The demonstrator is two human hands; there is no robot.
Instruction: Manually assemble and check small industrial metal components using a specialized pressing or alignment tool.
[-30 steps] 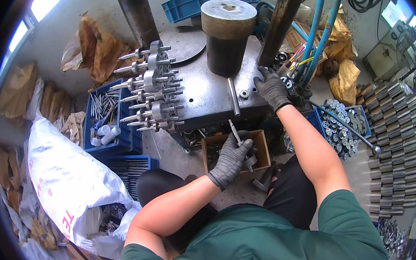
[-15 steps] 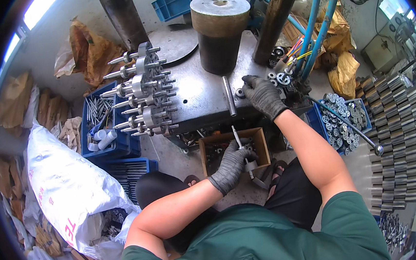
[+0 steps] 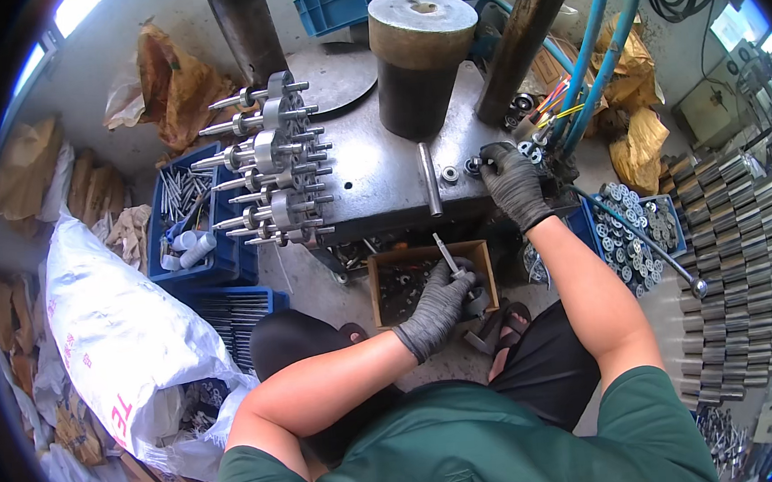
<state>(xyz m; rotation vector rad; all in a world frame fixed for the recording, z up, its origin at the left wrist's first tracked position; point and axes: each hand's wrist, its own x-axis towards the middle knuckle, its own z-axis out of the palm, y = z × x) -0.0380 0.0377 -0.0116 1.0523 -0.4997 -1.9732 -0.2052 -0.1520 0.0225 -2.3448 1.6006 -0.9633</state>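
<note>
The left hand (image 3: 437, 308), in a grey knitted glove, has its fingers curled around a slim, smooth steel shaft (image 3: 445, 253); the bare tip pokes out above the thumb, and a round metal collar (image 3: 477, 303) shows beside the fingers. Shaft and hand are over a brown open box (image 3: 375, 298) holding small dark parts.

The right hand (image 3: 518, 185), gloved alike, reaches over the shiny, flat metal table (image 3: 378, 192), fingers bent, the tips at a small metal ring (image 3: 474, 167); whether they pinch it I cannot tell. Another ring (image 3: 450, 173) sits just left of it, beside a polished round rod (image 3: 430, 179).

Red printing marks the crinkled white plastic sack (image 3: 130, 325), and white characters mark the green cloth shirt (image 3: 456, 444).
</note>
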